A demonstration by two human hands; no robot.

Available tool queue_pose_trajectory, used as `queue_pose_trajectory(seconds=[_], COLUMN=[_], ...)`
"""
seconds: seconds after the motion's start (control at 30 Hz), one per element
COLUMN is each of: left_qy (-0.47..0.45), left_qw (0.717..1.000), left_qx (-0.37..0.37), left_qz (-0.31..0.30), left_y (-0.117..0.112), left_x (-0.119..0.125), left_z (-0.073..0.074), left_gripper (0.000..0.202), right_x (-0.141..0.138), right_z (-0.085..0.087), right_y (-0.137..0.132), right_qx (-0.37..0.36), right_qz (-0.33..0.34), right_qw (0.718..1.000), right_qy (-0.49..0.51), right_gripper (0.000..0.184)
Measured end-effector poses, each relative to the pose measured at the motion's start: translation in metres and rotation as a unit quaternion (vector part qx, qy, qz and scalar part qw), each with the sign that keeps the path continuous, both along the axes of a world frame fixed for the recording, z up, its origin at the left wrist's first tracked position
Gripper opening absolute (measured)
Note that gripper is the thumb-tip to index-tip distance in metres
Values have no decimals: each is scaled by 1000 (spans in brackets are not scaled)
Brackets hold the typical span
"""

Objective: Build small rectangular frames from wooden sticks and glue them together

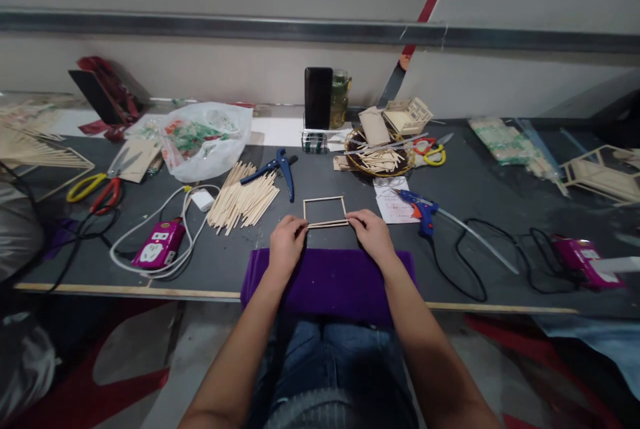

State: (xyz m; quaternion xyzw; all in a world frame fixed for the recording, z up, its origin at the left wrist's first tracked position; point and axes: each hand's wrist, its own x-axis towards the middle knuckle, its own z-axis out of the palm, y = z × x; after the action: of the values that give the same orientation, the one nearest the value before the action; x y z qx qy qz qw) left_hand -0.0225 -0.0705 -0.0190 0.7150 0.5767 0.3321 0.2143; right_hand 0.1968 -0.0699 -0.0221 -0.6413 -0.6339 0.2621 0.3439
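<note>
A small square frame of thin wooden sticks [325, 201] lies flat on the dark table [475, 189], just past a purple cloth [330, 279]. My left hand [286, 243] pinches the near left corner of the frame. My right hand [369, 231] pinches the near right corner. Both hands have their fingers closed on the near side stick. A pile of loose wooden sticks [242, 199] lies to the left of the frame. A blue hot glue gun [419, 207] rests to the right, its black cord trailing off.
Blue cutters [280, 169] lie behind the stick pile. A pink power strip [159, 243] with white cable sits at left, another [583, 257] at right. A basket of sticks [380, 159], a phone on a stand [318, 99], a plastic bag [205, 135], scissors and stick models crowd the back.
</note>
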Motion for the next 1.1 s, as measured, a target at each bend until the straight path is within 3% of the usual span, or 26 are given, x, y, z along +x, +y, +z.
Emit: queue_pose_trajectory(seconds=[0.53, 0.9, 1.1], left_qy=[-24, -20, -14], left_qw=[1000, 998, 999], left_qx=[-13, -29, -17], left_qz=[9, 55, 39], left_y=[1, -1, 0], left_x=[-2, -3, -3], left_z=[1, -3, -5], left_gripper=[19, 22, 21], right_x=[0, 0, -1], right_z=[5, 6, 6], right_y=[-9, -10, -10], right_qx=[-11, -20, -16], right_qz=[-1, -3, -11], right_qw=[1000, 1000, 1000], right_qy=[-25, -4, -13], right_gripper=[15, 14, 14])
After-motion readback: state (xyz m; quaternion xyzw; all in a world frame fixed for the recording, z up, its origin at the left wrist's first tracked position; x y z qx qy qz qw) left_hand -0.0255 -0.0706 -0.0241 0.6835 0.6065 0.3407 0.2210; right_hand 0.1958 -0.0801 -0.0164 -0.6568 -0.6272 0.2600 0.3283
